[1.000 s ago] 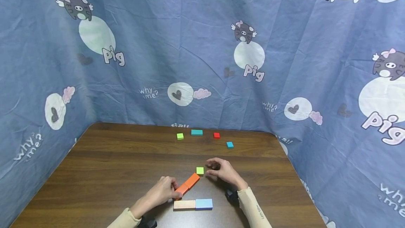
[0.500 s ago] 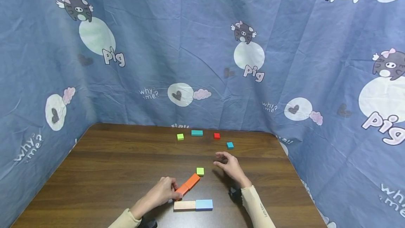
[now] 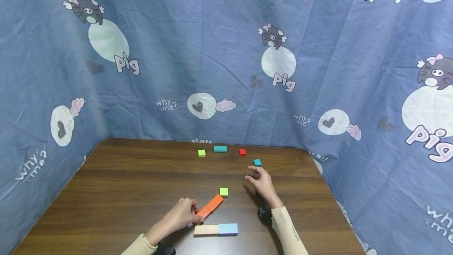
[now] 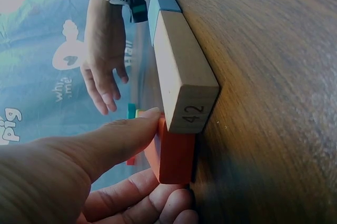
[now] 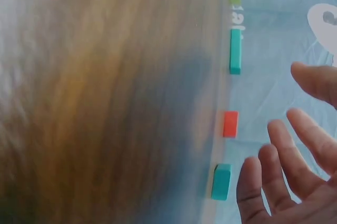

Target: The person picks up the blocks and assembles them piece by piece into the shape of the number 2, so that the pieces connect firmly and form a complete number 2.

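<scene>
With thumb and fingers, my left hand [image 3: 182,211] grips the nearer orange block [image 3: 203,212] on the table. A second orange block [image 3: 215,202] continues from its far end in a slanting line, with a light green block [image 3: 223,192] beside that end. My right hand [image 3: 264,187] is above the table with its fingers spread and nothing in them, just short of a small blue block [image 3: 257,162]. In the left wrist view, the thumb lies on the orange block [image 4: 176,158], close to a plain wooden block marked 42 [image 4: 184,71].
Along the front, the wooden block [image 3: 206,230] and a light blue block [image 3: 228,229] lie end to end. Near the table's back edge are a green block [image 3: 201,153], a teal block [image 3: 220,148] and a red block [image 3: 242,152]. A blue patterned curtain [image 3: 226,70] surrounds the table [image 3: 134,184].
My right hand has moved away from the light green block, forward and to the right, towards the small blue block. The left hand keeps its grip in the same place.
</scene>
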### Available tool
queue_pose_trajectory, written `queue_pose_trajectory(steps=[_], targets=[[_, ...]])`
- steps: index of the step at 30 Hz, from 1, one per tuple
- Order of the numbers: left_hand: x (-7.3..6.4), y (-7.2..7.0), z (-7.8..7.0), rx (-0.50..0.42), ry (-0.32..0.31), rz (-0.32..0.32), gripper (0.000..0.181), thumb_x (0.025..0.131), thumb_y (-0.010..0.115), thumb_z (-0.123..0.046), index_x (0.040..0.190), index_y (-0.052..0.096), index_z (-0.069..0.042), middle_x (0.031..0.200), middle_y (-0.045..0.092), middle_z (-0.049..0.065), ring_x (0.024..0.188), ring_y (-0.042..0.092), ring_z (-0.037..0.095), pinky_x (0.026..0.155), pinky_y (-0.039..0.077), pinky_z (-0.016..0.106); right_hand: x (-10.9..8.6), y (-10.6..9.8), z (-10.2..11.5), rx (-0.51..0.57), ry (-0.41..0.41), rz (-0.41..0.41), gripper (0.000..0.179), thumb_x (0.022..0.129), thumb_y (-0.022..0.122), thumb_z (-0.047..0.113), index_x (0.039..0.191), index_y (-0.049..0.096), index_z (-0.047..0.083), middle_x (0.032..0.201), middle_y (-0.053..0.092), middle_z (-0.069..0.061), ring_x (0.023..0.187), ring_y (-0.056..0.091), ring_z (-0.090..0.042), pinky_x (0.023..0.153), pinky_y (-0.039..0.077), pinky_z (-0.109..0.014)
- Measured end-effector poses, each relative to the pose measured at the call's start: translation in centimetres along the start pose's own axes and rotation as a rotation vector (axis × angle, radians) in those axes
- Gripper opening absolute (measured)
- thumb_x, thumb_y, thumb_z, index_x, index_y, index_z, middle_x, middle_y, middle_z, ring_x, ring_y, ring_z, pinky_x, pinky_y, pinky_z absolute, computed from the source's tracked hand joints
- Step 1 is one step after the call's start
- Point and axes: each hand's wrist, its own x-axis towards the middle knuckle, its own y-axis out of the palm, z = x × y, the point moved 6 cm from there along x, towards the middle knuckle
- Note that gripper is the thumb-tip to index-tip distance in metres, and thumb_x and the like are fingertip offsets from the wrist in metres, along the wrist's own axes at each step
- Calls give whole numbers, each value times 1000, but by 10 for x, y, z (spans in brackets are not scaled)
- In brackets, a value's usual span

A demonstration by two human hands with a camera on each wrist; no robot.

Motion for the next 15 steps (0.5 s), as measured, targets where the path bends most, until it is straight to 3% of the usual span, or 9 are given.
queue_pose_trajectory(steps=[7, 15], targets=[[0, 1, 1, -21, -10, 12, 25, 69, 83, -19, 71, 62, -7, 59, 52, -8, 50, 44, 3, 44, 34, 19, 5, -11, -8, -12, 33, -120, 43, 79, 78, 20, 117, 65, 4, 115, 65, -14, 105, 59, -31, 85, 49, -44], [-1, 1, 0, -42, -9, 27, 24, 70, 82, -18, 72, 62, -6, 59, 51, -7, 50, 44, 4, 44, 33, 19, 11, -22, -21, 10, 127, -253, 48, 81, 77, 16, 122, 60, -1, 117, 63, -19, 108, 57, -35, 91, 46, -48]])
